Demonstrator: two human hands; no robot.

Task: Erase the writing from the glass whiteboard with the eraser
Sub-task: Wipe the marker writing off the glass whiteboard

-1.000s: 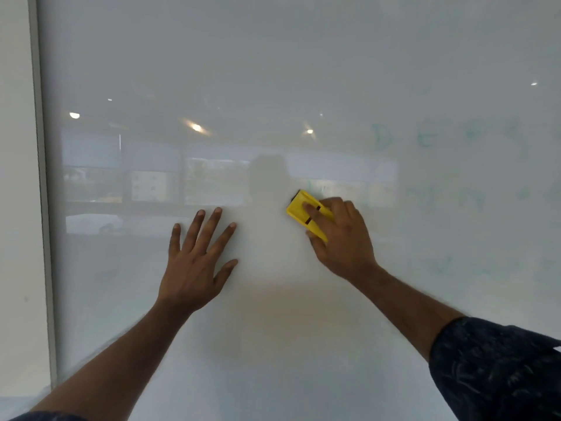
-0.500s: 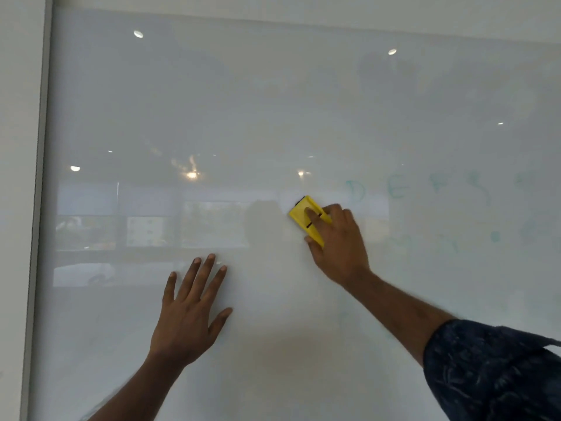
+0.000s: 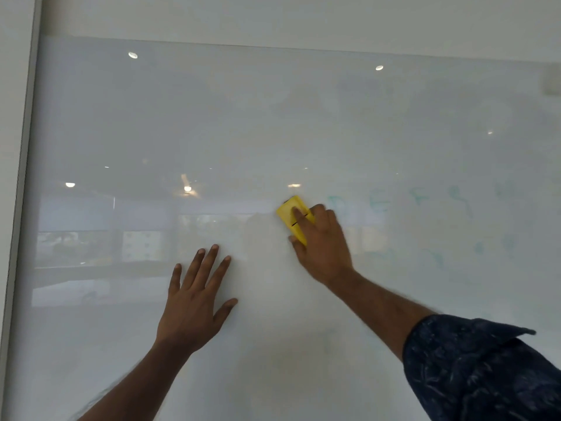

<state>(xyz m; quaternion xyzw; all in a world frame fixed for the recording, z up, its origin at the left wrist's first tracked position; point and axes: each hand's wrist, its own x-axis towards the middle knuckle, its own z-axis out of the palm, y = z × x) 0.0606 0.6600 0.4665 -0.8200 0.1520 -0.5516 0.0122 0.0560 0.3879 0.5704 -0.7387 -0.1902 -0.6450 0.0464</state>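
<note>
Head cam: right hand (image 3: pixel 323 247) pressing the yellow eraser (image 3: pixel 294 215) flat on the glass whiteboard (image 3: pixel 212 123), faint green writing (image 3: pixel 419 202) off to its right.

So the right grip is clamped on the eraser, fingers over its back and thumb under the lower edge, around the middle of the board. Eraser's long axis runs diagonal, top end pointing up-left, bottom end tucked under the palm. What matters next imo: the leftover letters sit just beside the eraser on its right and carry on toward the board's right edge, with more smudgy marks lower right, so the wipe probably has to go rightward. Left hand (image 3: pixel 194 305) is empty, fingers spread flat on the glass, lower left of the eraser, and well apart from the writing, looks like bracing only.
</note>
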